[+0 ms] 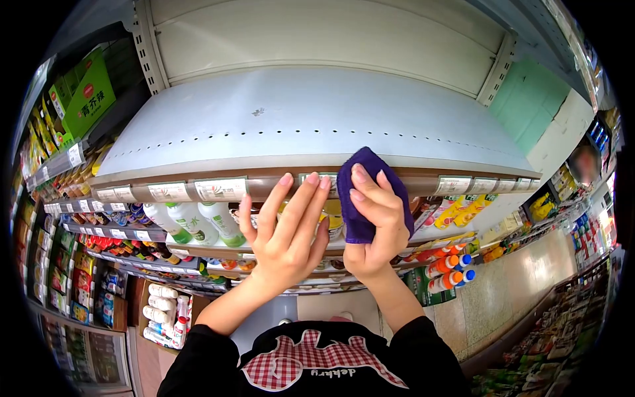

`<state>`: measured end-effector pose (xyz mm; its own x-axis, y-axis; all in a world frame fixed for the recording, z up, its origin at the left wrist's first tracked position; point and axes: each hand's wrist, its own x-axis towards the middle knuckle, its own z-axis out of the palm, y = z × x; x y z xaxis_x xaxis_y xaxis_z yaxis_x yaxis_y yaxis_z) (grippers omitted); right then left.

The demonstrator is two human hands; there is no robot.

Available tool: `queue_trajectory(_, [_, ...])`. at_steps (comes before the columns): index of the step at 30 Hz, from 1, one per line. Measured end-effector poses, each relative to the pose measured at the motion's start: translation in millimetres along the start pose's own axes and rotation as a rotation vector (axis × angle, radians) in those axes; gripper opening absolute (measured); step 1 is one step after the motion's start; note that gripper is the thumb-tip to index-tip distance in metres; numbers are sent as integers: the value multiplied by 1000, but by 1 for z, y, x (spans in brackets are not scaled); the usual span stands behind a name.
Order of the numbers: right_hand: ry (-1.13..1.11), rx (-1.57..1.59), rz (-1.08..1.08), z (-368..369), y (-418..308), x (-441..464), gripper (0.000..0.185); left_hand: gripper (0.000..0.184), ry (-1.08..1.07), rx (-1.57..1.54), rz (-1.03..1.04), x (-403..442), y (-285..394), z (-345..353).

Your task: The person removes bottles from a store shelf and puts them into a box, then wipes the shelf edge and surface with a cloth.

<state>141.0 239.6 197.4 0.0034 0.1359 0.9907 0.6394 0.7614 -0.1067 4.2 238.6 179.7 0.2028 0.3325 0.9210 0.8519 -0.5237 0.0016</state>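
- Right hand [378, 228]: fingers bent over a purple cloth [367, 157], gripping it; fingertips lie on its near face.
- Cloth position: in and behind the right hand, at the brown front rail [261, 187] of the shelf; one corner points up past the rail, the lower edge hangs below it. Contact between this top corner and the shelf panel [297, 112] cannot be told.
- Left hand [286, 233]: open, holding nothing; fingers extended and slightly spread, tips at the rail, beside a price label partly covered by them.
- Relation: cloth just to the right of the left hand's fingertips; the two hands side by side, a narrow gap between.
- Shelf panel: pale, a row of small holes near its front, one dark mark toward the back.
- Rail: further price labels [220, 189] on both sides of the hands.
- Below rail: white-and-green bottles [221, 221] left of the left hand; yellow packs [468, 210] right of the cloth.
- Lower right: bottles with orange caps [442, 266], beside blue-capped ones.
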Motion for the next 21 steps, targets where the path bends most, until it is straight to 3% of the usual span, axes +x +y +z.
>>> queue_trajectory(7, [-22,12,-20,22,-15,4,17,47,-23,-359,-5,0,-23,-12])
queue_trajectory(14, [-40,15,-36,35,-22,5,17,49,117,-59,-198,-18,-54,-26])
queue_trajectory(21, [-63,28,-50,56,-38,7,19,48,79,-42,-174,-22,-64,-26])
